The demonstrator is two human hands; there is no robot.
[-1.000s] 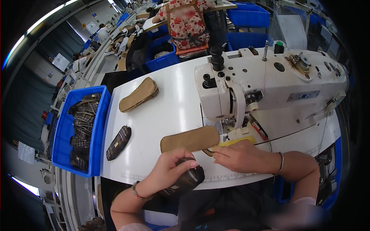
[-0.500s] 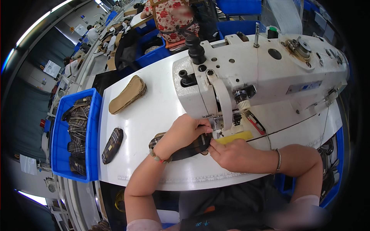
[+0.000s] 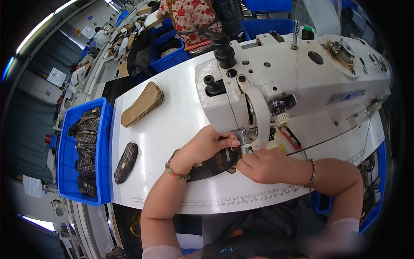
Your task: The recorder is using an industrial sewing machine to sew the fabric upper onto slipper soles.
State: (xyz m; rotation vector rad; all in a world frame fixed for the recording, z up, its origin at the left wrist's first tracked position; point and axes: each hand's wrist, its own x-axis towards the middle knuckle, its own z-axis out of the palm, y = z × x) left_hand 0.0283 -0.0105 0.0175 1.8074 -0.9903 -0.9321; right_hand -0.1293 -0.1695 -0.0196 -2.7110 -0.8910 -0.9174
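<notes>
A plaid fabric slipper [image 3: 211, 165] with a dark rim lies on the white table under the head of a white sewing machine [image 3: 276, 82]. My left hand [image 3: 208, 146] reaches over it, thumb and forefinger pinched on its edge beside the presser foot [image 3: 246, 149]. From the other side my right hand [image 3: 265, 166] closes at the slipper's right end, its fingers curled together. Its fingertips are partly hidden, as is much of the slipper beneath my left hand and wrist.
A stack of beige insoles [image 3: 142, 105] and another plaid slipper piece [image 3: 126, 163] lie left on the table. Beyond the left edge stands a blue bin [image 3: 105, 151] of plaid pieces. Red-handled thread snips [image 3: 290, 137] rest by the machine. A person in a floral top [image 3: 192, 19] sits ahead.
My right hand has curled its fingers and moved slightly up toward the presser foot, covering most of the yellow strip. The left hand keeps its pinch. The view has shifted slightly.
</notes>
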